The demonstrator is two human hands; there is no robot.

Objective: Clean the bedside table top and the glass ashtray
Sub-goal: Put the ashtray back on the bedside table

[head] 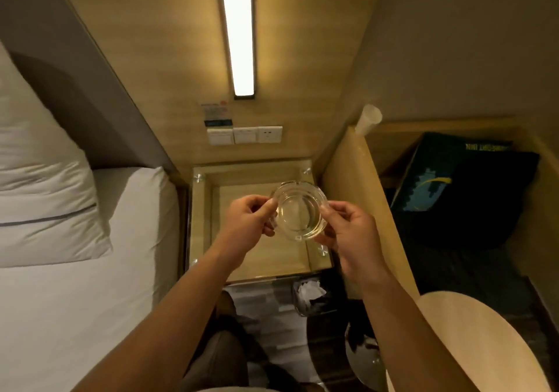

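A round clear glass ashtray (301, 211) is held up above the bedside table (208, 210), tilted toward me. My left hand (249, 220) pinches its left rim with curled fingers. My right hand (351, 228) grips its right rim and underside. The table has a glass top over a light wooden frame, with metal studs at the corners. Nothing else lies on the table top.
A bed with white sheet (75, 285) and pillow (39, 186) lies to the left. A wooden partition (357, 198) stands right of the table, with a dark bag (472, 195) behind it. A small bin with crumpled paper (311, 296) sits on the floor in front. Wall switches (245, 135) are above.
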